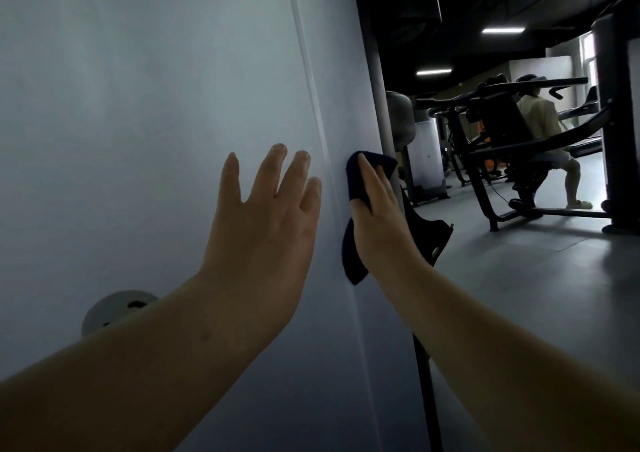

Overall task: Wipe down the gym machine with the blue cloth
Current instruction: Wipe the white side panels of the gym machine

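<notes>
dark blue cloth (353,243), soft and limp, bunched at centre frame under the right hand (377,216); left hand (263,223) spread flat, holding nothing, on the machine panel (138,105).

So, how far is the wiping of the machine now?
Done: cannot tell; the pale panel shows no wiped marks. In hand: the right hand grips the blue cloth against the panel's right edge, while the left hand is spread open on the panel. Left: apparently the wide panel face and the parts below.
</notes>
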### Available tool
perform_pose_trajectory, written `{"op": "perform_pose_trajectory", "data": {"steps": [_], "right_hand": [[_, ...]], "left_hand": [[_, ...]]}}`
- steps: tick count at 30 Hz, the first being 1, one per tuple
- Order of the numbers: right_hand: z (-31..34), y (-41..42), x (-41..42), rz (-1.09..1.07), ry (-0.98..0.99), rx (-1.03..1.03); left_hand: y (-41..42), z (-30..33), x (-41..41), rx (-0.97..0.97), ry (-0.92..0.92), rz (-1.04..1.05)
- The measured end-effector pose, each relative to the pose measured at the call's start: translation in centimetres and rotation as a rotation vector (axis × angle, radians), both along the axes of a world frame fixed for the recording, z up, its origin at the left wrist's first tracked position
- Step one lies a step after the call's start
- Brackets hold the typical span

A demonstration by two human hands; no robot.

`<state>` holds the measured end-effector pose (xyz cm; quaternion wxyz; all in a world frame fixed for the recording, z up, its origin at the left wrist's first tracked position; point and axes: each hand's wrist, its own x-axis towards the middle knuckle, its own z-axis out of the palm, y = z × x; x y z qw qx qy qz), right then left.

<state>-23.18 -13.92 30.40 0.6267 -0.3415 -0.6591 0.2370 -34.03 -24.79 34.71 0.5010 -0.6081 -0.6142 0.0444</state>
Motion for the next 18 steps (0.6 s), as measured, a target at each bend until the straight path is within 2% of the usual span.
{"op": "perform_pose_trajectory", "data": {"steps": [4, 8, 10, 13, 15, 18], "right_hand": [[-3.2, -3.0, -1.8, 0.025, -0.061, 0.103], [-1.1, -2.2, -1.5, 0.009, -0.047, 0.115], [-1.0, -2.3, -1.8, 0.020, -0.036, 0.166], [-4.5, -3.2, -3.0, -0.020, -0.123, 0.288], [-6.3, -3.6, -3.3, -0.065, -0.182, 0.328], [-4.5, -3.0, -2.9, -0.118, -0.235, 0.343]], "left_hand": [[0.2, -0.5, -0.7, 0.003, 0.000, -0.028], [0.4, -0.5, -0.7, 0.020, -0.011, -0.065], [0.3, -0.5, -1.3, 0.025, -0.067, -0.168], [-0.4, -0.5, -2.7, 0.110, -0.066, -0.322], [-1.3, -0.7, -3.3, 0.130, -0.078, -0.274], [-2.0, -1.1, -3.7, 0.135, -0.091, -0.210]]}}
